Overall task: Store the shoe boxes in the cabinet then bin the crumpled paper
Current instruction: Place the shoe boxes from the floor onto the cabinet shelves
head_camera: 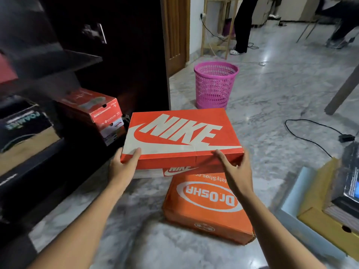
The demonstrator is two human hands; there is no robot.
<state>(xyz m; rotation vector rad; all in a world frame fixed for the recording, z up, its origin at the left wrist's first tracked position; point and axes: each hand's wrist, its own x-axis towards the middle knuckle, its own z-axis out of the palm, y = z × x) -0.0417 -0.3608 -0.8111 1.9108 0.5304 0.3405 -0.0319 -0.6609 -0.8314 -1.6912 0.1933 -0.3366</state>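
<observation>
An orange Nike shoe box (pixel 180 136) is held level above the floor, just right of the dark open cabinet (pixel 58 61). My left hand (pixel 124 164) grips its near left corner, thumb on the lid. My right hand (pixel 235 169) holds its near right corner, fingers spread along the front edge. Under it an orange Dr.Osha box (pixel 207 206) lies flat on the marble floor. Inside the cabinet sit a red shoe box (pixel 93 107) and a black-and-tan box (pixel 25 133) on lower shelves. A pink mesh bin (pixel 215 84) stands behind. No crumpled paper shows.
A yellow box (pixel 326 224) with a dark box on top lies at the right, on a pale tray. A black cable (pixel 310 133) trails across the floor. A wooden table leg (pixel 343 90) slants at right. People's legs and a wooden stool stand at the back.
</observation>
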